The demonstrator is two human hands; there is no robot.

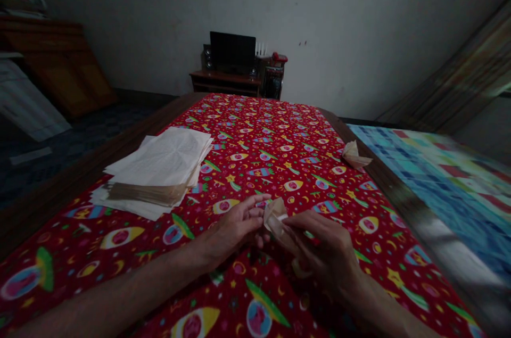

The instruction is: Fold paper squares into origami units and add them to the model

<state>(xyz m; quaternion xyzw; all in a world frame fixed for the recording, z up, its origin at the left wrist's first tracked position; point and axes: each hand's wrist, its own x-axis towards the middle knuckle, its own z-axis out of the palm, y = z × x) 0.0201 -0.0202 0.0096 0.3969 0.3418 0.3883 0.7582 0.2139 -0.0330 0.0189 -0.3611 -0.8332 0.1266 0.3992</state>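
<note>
Both my hands meet over the red patterned tablecloth near the table's front. My left hand pinches one side of a small folded piece of pale paper. My right hand grips the same folded paper from the other side, fingers curled around it. The paper stands a little above the cloth between the fingertips. A stack of flat pale paper sheets lies to the left of my left hand. A finished folded paper shape rests near the table's right edge.
The table's dark wooden rim shows on the right, with a blue patterned mat beyond it. A low cabinet with a dark screen stands against the far wall. A wooden cupboard is at the left.
</note>
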